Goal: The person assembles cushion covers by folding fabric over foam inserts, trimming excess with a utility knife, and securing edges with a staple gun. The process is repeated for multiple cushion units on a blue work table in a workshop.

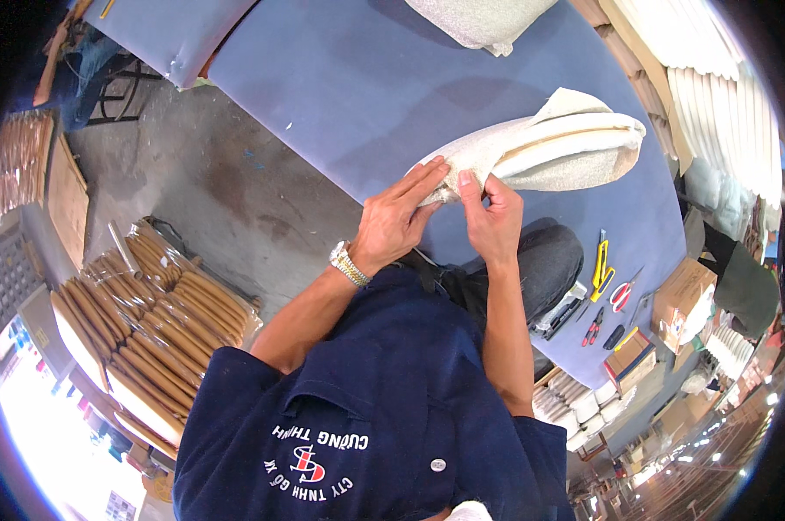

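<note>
A curved, padded piece point(574, 148) with a pale cream, speckled fabric cover lies over the blue table, its long end pointing right. Along it run a raised white roll and a thin tan strip, and a loose fabric flap point(573, 102) stands up on its far side. My left hand point(399, 217) grips the fabric at the near left end, fingers together on top and thumb below. Close beside it, my right hand point(494, 217) pinches the cover's edge between thumb and curled fingers. The fabric under the fingers is partly hidden.
The blue table point(323, 95) carries a yellow utility knife point(601, 260), red-handled scissors point(621, 296) and red-handled pliers point(594, 328) at right. Another pale covered piece point(488, 17) lies at the far edge. A cardboard box point(685, 300) stands right; wrapped brown pieces point(149, 330) are stacked left.
</note>
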The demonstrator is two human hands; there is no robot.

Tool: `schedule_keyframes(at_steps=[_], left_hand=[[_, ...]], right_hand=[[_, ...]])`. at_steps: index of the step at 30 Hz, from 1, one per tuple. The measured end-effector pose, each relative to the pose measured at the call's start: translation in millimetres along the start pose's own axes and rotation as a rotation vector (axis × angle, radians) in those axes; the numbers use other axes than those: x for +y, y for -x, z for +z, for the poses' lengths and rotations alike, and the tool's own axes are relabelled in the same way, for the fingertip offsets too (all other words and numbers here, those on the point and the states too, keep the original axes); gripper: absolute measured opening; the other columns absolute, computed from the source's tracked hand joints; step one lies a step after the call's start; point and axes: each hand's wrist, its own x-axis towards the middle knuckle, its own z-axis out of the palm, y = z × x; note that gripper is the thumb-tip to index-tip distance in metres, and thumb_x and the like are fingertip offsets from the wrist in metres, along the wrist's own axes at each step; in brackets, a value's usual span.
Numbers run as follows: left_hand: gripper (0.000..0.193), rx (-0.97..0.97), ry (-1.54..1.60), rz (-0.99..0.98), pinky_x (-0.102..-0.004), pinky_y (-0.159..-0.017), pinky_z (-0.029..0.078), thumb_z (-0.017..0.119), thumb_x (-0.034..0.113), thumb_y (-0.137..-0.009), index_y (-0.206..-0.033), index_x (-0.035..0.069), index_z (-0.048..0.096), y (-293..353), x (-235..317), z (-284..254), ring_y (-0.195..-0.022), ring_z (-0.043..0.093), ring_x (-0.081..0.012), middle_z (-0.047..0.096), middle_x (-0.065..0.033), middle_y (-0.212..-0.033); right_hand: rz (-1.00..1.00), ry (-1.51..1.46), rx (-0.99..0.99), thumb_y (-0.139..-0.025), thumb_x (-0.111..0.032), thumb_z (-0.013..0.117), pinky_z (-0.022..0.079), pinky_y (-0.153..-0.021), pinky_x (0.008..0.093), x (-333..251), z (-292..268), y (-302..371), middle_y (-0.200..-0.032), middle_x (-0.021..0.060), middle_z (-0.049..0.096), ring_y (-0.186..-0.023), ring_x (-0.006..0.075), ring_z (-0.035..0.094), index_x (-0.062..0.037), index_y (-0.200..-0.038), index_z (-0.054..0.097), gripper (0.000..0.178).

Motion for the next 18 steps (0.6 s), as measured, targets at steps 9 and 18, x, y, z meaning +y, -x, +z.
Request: schedule_keyframes(at_steps=[9, 18], left_hand=[[0.051, 0.088, 0.023, -0.033, -0.0372, -0.094, 0.06, 0.074, -0.002, -0.086, -0.135, 0.01, 0.068, 3.0, -8.3, 7.6, -0.12, 0.069, -0.0314, 0.066, -0.0118, -0.141], [0.069, -0.033, 0.283, -0.286, -0.0439, -0.121, 0.035, 0.079, 0.03, -0.092, -0.149, 0.002, 0.052, 10.7, -20.0, 17.9, -0.149, 0.042, -0.0358, 0.048, -0.0237, -0.156]], right_hand=[[0.044, -0.083, 0.024, -0.104, -0.025, 0.066, 0.041, -0.059, 0.0292, 15.7, 14.1, 3.1, -0.068, 0.0, 0.059, -0.067, 0.0063, 0.047, 0.0014, -0.084, 0.066, 0.033], [0.08, -0.345, -0.023, -0.105, -0.027, 0.066, 0.042, -0.063, 0.0266, 57.4, 13.7, 18.7, -0.078, -0.0016, 0.062, -0.072, 0.0067, 0.051, 0.0009, -0.094, 0.071, 0.031]])
